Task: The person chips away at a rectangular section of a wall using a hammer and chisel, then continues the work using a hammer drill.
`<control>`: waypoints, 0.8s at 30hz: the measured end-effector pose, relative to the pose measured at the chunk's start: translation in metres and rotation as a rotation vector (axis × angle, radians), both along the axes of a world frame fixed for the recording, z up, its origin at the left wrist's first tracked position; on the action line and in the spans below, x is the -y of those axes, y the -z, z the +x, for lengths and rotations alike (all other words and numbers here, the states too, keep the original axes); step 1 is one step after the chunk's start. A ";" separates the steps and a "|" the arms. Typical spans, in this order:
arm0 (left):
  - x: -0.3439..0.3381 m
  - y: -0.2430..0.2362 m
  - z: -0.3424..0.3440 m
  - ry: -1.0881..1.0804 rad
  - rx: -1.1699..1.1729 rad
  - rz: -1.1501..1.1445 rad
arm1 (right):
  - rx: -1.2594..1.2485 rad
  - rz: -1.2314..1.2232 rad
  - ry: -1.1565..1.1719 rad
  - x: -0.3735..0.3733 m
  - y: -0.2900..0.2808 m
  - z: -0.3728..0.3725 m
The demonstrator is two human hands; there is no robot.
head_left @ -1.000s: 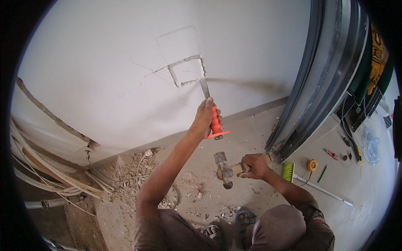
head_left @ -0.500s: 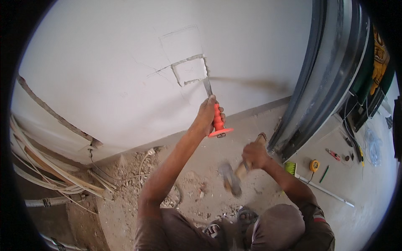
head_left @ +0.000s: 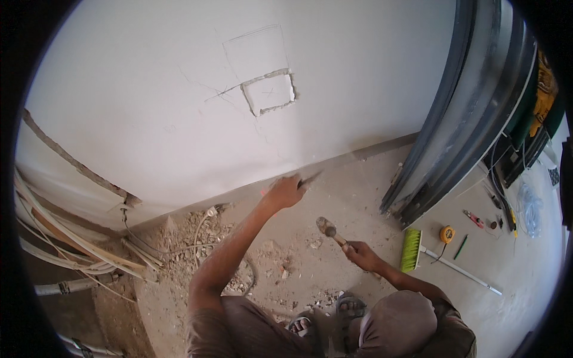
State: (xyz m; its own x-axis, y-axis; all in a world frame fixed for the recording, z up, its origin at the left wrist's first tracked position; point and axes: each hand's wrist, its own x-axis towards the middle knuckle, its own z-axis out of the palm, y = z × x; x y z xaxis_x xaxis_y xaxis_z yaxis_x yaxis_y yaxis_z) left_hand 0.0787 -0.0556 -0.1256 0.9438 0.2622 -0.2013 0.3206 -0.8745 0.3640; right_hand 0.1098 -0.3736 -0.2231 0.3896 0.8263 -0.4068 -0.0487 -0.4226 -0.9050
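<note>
Clutching chisel (head_left: 307,181) in curled left hand (head_left: 286,192), hammer (head_left: 327,228) in curled right hand (head_left: 362,256) — seemingly between blows, calling next for chisel against chipped square (head_left: 270,92) on far wall (head_left: 364,65).

Wall: a plain white wall (head_left: 149,89) is rising behind the floor, curving toward the fisheye rim.
Groove: a rough brown groove (head_left: 74,159) is slanting down the wall's left side.
Skirting: a low greyish strip (head_left: 382,148) is running along the wall's bottom edge.
Floor: a dusty, pale floor (head_left: 370,200) is spreading out, with rubble (head_left: 182,238) covering its left part.
Frame: a dark grey metal frame (head_left: 459,113) is standing at the wall's right end.
Light: soft light is paling the floor's right side.
</note>
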 end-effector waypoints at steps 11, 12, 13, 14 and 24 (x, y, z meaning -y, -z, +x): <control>-0.110 0.104 -0.087 -0.012 -0.287 -0.083 | 0.389 -0.353 0.168 0.037 0.032 -0.024; -0.113 0.114 -0.087 -0.053 -0.253 -0.128 | 0.502 -0.342 0.200 0.049 0.043 -0.023; -0.135 0.132 -0.094 -0.064 -0.423 -0.028 | 0.620 -0.329 0.224 0.057 0.046 -0.023; -0.177 0.167 -0.139 -0.169 -0.350 0.043 | 0.619 -0.331 0.156 0.041 0.040 -0.017; -0.097 0.206 -0.123 -0.223 -0.084 -0.369 | 0.626 -0.585 0.202 0.115 0.057 -0.033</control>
